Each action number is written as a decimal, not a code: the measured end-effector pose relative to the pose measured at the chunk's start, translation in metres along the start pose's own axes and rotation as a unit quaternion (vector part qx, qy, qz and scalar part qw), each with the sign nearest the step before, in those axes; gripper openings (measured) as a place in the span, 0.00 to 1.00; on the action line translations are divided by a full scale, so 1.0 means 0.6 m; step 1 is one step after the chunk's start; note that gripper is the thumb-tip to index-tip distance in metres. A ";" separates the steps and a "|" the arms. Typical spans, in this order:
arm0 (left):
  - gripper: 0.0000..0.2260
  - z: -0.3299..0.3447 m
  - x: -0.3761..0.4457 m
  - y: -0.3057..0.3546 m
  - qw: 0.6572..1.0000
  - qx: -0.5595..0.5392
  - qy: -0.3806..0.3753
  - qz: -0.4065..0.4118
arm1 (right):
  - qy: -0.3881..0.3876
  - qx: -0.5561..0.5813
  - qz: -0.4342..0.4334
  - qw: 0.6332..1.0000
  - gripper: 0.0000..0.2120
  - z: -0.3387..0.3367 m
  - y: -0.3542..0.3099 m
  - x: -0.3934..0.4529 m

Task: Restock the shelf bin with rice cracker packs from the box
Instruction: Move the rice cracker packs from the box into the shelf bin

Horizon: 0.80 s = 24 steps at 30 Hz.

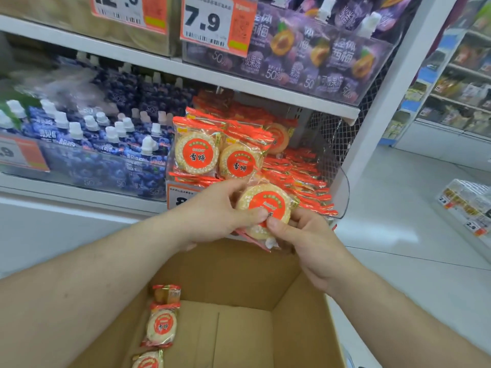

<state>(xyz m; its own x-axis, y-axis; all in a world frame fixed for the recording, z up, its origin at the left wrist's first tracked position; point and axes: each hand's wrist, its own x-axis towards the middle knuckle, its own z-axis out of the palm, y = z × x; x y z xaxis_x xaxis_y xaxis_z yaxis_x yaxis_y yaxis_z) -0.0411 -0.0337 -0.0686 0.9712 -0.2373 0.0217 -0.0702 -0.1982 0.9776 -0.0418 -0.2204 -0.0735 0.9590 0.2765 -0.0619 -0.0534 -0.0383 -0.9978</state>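
Head view, only one. Both hands meet at frame centre, pinching one rice cracker pack (265, 208) between them. Left hand (215, 211) comes in from 8 o'clock, thumb and fingers curled on the pack's left edge. Right hand (310, 240) comes in from 4 o'clock, thumb on the front face near the lower rim, fingers behind. Both hands clamped on that same pack, thumbs nearly touching.

The pack hangs just in front of the shelf bin (342, 192), at the bin's 6 o'clock, above the box's far wall. Not yet in the bin. The bin is already well stocked: two packs stand upright face-out (195, 154) at its 10 o'clock, more are piled flat to 3 o'clock.

Cardboard box (239, 274) sits at 6 o'clock of frame, mostly bare floor; three leftover packs (161, 325) lie along its left wall at 7 o'clock. Judging by that, the task is near its end.

Blue pouch drinks (106, 139) at 9 o'clock, purple jelly pouches (313, 51) at 1 o'clock, price tag (212, 19) at 12.

Handling guess: light, slick crinkly film, brittle disc inside. Grip by the rim or the sealed ends, don't squeeze the flat face.
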 end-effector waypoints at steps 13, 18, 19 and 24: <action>0.18 -0.043 0.017 -0.040 0.878 0.428 0.138 0.164 | 0.215 -0.238 -0.095 0.942 0.11 -0.089 -0.067 0.218; 0.18 -0.043 0.016 -0.042 0.890 0.405 0.153 0.143 | 0.212 -0.234 -0.039 0.948 0.08 -0.093 -0.071 0.287; 0.19 -0.042 0.017 -0.042 0.891 0.403 0.156 0.141 | 0.207 -0.245 -0.032 0.947 0.07 -0.091 -0.071 0.295; 0.18 -0.043 0.022 -0.045 0.887 0.407 0.168 0.140 | 0.258 -0.329 -0.030 0.908 0.07 -0.083 -0.068 0.315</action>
<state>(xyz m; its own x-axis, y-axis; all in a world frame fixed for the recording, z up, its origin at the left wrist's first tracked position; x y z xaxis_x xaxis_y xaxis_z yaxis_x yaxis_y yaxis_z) -0.0207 -0.0070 -0.0896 0.8934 -0.1164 0.4339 -0.3276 -0.8297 0.4520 0.1555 -0.2142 -0.0434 0.9667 -0.1824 0.1794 0.0180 -0.6508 -0.7590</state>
